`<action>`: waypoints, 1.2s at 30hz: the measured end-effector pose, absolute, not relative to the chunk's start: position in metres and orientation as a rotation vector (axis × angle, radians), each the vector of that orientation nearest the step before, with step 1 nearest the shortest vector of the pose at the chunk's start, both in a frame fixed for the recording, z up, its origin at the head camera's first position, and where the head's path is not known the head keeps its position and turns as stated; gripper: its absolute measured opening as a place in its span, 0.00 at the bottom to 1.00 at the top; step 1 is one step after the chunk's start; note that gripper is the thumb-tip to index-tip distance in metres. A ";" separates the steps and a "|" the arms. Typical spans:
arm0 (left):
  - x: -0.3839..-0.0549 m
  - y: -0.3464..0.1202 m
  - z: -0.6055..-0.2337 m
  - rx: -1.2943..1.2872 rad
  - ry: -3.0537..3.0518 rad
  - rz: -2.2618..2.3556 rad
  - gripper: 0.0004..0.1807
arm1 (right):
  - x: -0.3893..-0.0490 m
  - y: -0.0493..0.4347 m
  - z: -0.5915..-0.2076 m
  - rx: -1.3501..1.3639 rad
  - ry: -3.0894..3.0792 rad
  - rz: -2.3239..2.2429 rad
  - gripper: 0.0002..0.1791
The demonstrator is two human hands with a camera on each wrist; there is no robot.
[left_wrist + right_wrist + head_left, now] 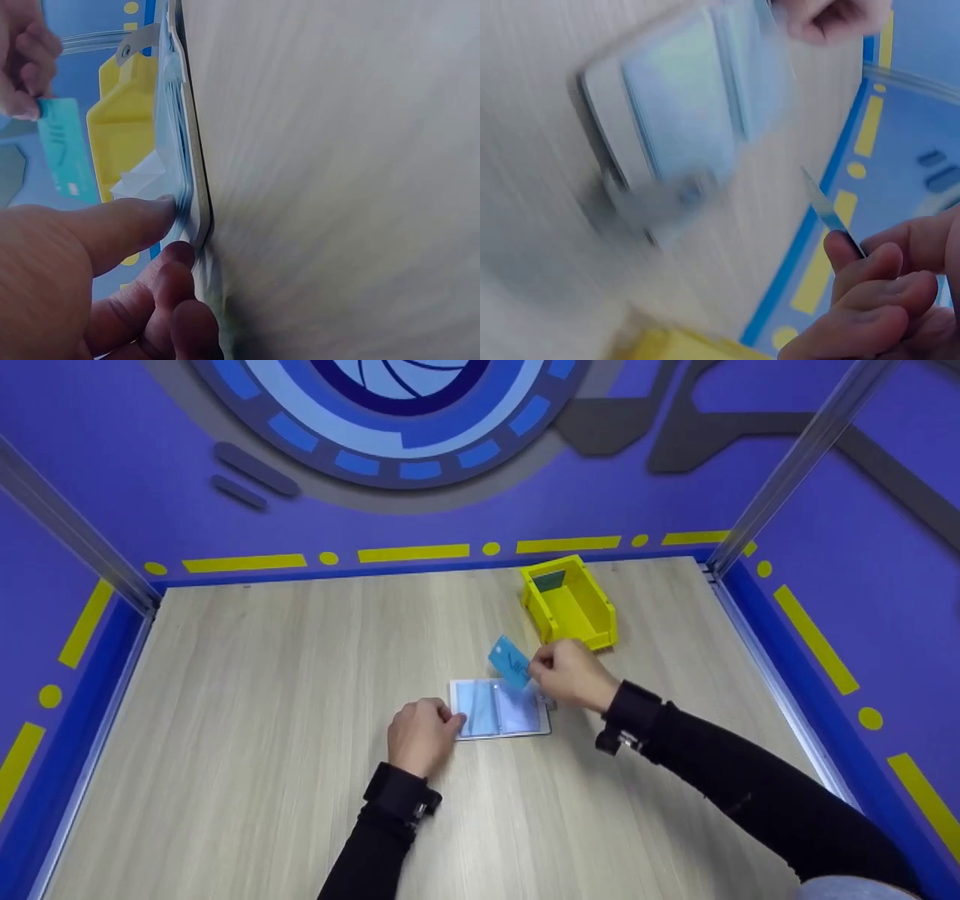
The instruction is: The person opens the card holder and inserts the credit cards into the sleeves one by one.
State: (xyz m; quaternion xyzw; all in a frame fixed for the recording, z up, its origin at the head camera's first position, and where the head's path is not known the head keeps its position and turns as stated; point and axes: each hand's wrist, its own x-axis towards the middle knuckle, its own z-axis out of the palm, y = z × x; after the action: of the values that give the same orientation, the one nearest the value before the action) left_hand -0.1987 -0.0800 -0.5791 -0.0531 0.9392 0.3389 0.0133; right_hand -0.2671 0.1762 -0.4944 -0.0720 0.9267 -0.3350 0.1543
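Observation:
An open card holder (480,709) with clear sleeves and a pale cover lies on the table. My left hand (424,735) pinches its left edge; in the left wrist view the thumb (142,221) sits on the sleeves and the curled fingers are at the cover's edge. Above the holder's far right part, my right hand (574,675) pinches a blue card (510,662) with dark marks by one end. The card is tilted and appears nearly edge-on in the right wrist view. A snap strap (660,202) sticks out from the holder's right side, blurred there.
A yellow bin (570,611) stands behind my right hand, near the back of the wooden table (262,697). Blue-purple panels with yellow dashes (412,553) wall in the back and both sides, with metal posts (795,472) at the corners.

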 end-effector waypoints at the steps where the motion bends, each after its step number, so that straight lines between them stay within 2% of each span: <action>1: -0.199 -0.080 -0.579 -0.165 2.927 1.056 0.18 | -0.263 0.174 -0.499 -0.199 2.644 -0.958 0.16; 11: -0.199 -0.079 -0.581 -0.145 2.953 1.068 0.18 | -0.247 0.165 -0.532 -0.195 2.626 -0.911 0.22; 27: -0.200 -0.083 -0.577 -0.180 2.921 1.046 0.14 | -0.247 0.151 -0.539 -0.322 2.573 -0.787 0.18; 36: -0.199 -0.081 -0.578 -0.136 2.927 1.038 0.15 | -0.246 0.135 -0.546 -0.349 2.566 -0.726 0.21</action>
State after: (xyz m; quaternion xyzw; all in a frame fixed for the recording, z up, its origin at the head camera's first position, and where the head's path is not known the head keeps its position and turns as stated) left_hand -0.1992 -0.0809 -0.5778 -0.0439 0.9415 0.3339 0.0163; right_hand -0.2457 0.1348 -0.5462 -0.1266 0.9297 -0.2632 0.2243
